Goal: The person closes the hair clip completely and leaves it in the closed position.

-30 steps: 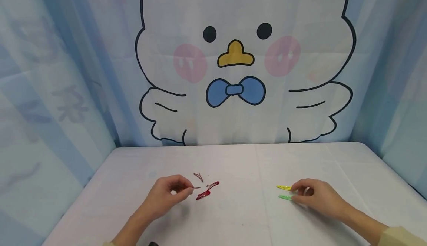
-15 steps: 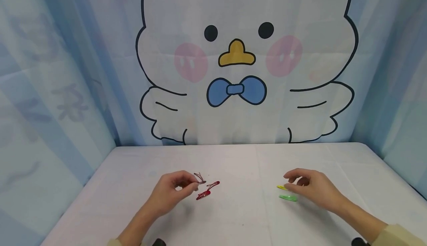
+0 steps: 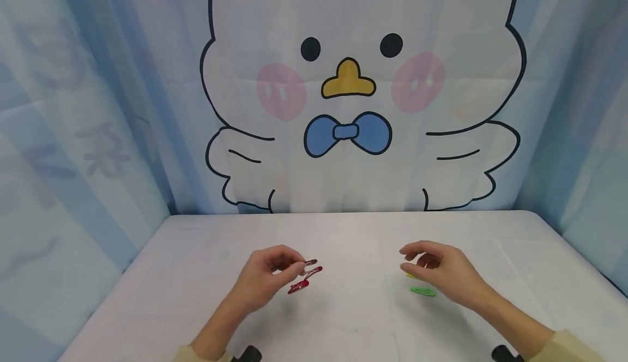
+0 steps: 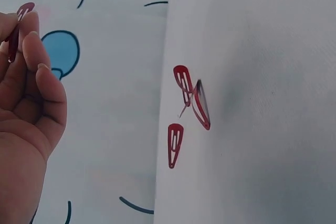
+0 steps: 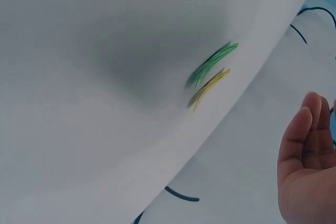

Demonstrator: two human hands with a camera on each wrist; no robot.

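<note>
Left hand: the left hand (image 3: 272,277) pinches a dark red clip (image 4: 18,30) between thumb and fingers, raised off the table.
Right hand: the right hand (image 3: 441,272) hovers above the table, fingers loosely bent, thumb and fingertips apart.
Red clips, left wrist view: three red clips (image 4: 175,145) on the table, two crossing, one separate just beside them. Head view shows only two clearly, close together; left hand blocks part of that area.
Yellow clip: full length in right wrist view, the yellow clip (image 5: 210,87) beside the green clip (image 5: 215,61), apart. In head view the right hand covers most of it.
Surface: white table (image 3: 355,302).
Backdrop: pale blue curtain (image 3: 343,182), printed bow tie.
Sleeves: cream sleeve (image 3: 564,347), right forearm.
</note>
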